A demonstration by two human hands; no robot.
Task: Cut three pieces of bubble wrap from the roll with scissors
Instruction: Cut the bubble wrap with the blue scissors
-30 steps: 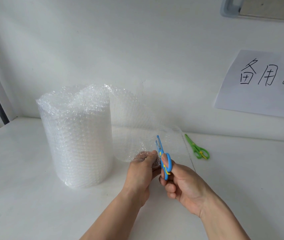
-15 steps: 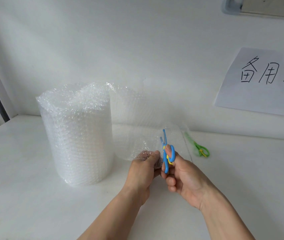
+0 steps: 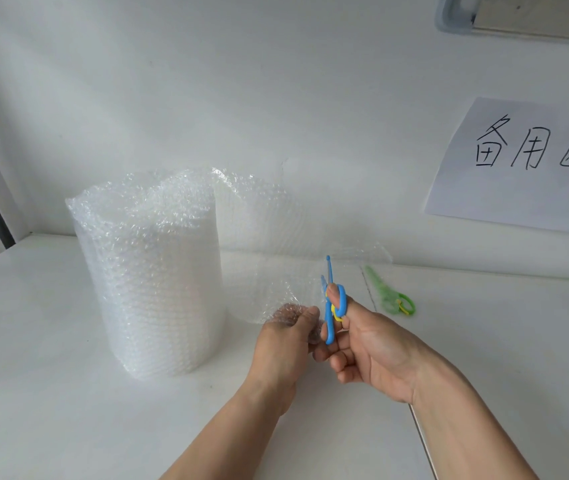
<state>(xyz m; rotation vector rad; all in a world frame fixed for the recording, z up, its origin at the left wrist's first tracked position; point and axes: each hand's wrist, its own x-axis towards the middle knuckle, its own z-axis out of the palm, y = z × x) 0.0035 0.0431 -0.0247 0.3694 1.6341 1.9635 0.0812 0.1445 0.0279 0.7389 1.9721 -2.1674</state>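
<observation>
Left hand [image 3: 290, 336] pinches the lower edge of the loose bubble wrap sheet [image 3: 276, 258]; right hand [image 3: 366, 344] grips blue scissors [image 3: 331, 306], blades apart at that edge just beside the left fingers. Roll [image 3: 151, 271] stands upright, left of both hands. No cut pieces visible, so likely the first cut, three left. White surface [image 3: 33, 375], white wall, green scissors [image 3: 388, 294] right of the right hand, handwritten paper sign [image 3: 518, 168] above.

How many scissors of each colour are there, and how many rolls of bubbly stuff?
Blue scissors: 1
Green scissors: 1
Bubble wrap roll: 1
Total: 3
</observation>
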